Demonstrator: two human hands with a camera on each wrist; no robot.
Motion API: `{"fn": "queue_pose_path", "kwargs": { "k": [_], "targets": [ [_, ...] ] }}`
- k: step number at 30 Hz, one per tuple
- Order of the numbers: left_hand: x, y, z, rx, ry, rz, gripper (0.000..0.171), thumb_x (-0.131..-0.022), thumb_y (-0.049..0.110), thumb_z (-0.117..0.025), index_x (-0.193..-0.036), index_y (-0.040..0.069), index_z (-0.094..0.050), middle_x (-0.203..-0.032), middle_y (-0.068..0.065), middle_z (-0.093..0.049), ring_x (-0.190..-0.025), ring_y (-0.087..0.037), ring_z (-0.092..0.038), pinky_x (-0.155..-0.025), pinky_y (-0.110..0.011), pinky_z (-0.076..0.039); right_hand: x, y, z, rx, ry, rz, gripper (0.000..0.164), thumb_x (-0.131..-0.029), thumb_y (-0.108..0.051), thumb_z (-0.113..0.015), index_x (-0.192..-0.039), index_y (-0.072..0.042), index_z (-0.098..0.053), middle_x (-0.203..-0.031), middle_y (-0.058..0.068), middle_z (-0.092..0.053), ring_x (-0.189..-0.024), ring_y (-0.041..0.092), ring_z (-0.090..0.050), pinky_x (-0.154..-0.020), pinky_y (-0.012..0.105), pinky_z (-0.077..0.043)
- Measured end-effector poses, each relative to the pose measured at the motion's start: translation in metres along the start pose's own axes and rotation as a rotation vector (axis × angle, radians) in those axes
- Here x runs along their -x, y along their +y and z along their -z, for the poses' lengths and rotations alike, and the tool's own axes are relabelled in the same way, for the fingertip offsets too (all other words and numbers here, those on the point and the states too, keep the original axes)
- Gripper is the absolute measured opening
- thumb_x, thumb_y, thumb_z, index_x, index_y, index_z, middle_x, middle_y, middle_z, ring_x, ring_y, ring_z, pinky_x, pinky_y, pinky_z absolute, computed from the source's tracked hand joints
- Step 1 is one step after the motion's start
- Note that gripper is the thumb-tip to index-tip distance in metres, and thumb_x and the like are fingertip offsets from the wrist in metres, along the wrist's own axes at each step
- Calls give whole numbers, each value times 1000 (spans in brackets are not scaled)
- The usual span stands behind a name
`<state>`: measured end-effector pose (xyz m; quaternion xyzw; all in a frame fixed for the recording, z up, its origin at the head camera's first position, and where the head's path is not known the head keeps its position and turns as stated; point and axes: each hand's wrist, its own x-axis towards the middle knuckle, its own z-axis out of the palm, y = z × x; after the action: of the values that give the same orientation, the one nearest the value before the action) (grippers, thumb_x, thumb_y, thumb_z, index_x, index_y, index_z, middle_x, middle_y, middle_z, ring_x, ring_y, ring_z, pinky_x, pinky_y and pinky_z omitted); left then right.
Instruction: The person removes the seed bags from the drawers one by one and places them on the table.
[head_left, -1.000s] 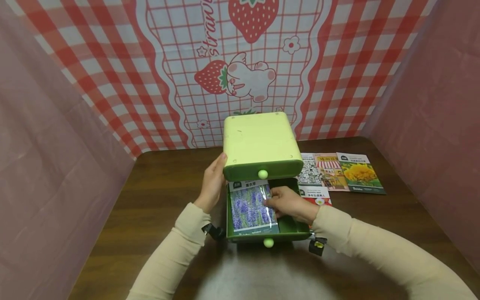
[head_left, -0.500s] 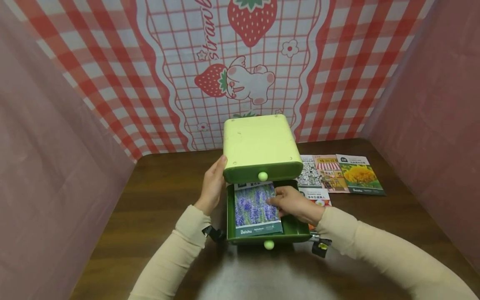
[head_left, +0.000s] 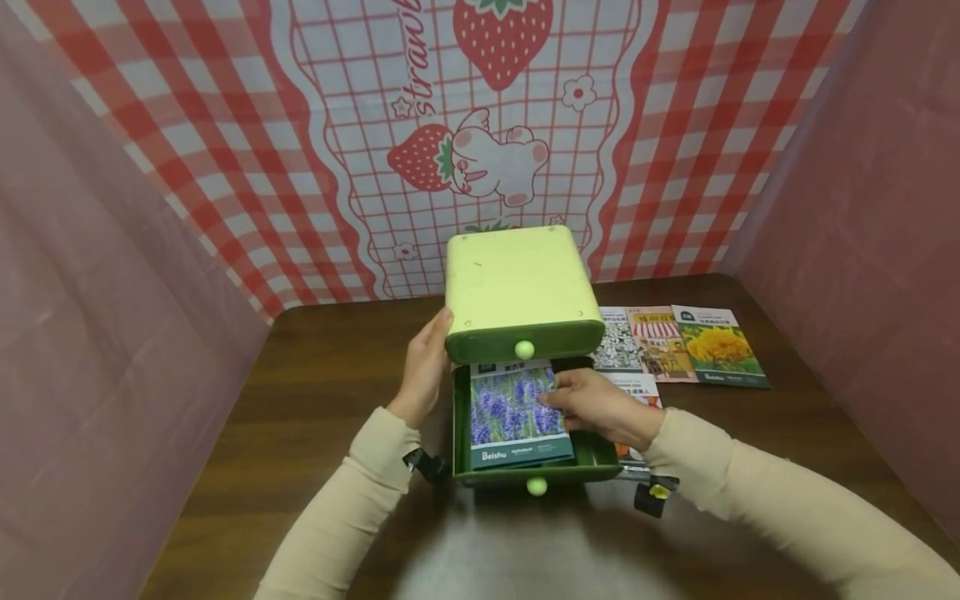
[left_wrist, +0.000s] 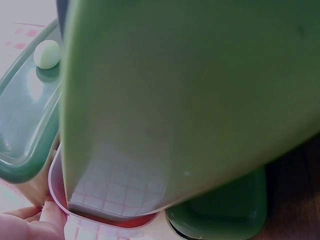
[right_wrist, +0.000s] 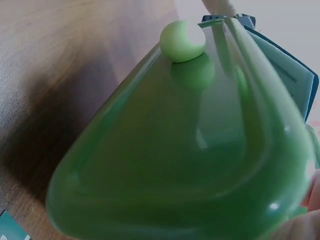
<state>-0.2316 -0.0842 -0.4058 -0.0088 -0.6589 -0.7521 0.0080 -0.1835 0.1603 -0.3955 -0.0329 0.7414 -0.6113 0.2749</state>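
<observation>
A yellow-green mini cabinet point(head_left: 517, 279) with dark green fronts stands mid-table, its lower drawer point(head_left: 592, 454) pulled out. My left hand point(head_left: 426, 371) rests its extended fingers against the cabinet's left side. Over the open drawer my right hand point(head_left: 600, 407) pinches the right edge of a seed packet point(head_left: 513, 412) printed with purple flowers. The packet's top edge sits under the upper drawer's front point(head_left: 555, 340). In the left wrist view, fingers point(left_wrist: 37, 222) touch the cabinet; the drawer covers most of that view. In the right wrist view, the packet point(right_wrist: 292, 75) projects above the drawer front point(right_wrist: 200, 165).
Right of the cabinet lie several more packets on the wooden table point(head_left: 315, 433): white-flowered point(head_left: 621, 343), pink shop-printed point(head_left: 662, 346), and yellow-flowered point(head_left: 722, 346). Another packet point(head_left: 633, 457) lies partly hidden beside the drawer. A checked cloth point(head_left: 675, 167) hangs behind.
My right hand has shifted slightly right, and the purple-flowered packet has moved right with it within the drawer. My left hand and the cabinet have stayed in place.
</observation>
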Motion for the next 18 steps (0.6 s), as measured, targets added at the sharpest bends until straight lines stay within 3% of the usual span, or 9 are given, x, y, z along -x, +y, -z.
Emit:
{"fn": "queue_pose_path", "kwargs": {
  "k": [11, 18],
  "targets": [
    [-1, 0, -1, 12, -5, -12, 58, -102, 43, -47, -148, 9, -43, -152, -8, -45, -123, -26, -57, -95, -34, -55, 16, -5, 17, -7, -59, 2, 40, -100, -17, -56, -71, -11, -30, -60, -3, -21, -54, 14, -16, -53, 27, -24],
    [-1, 1, -1, 26, -4, -7, 59, -101, 43, -49, -148, 8, -42, -150, -9, -47, -112, -19, -62, -85, -25, -57, 24, -6, 27, 43, -67, -9, 39, -101, -24, -55, -70, -12, -36, -58, -4, -25, -51, 13, -18, -50, 27, -24]
  ]
}}
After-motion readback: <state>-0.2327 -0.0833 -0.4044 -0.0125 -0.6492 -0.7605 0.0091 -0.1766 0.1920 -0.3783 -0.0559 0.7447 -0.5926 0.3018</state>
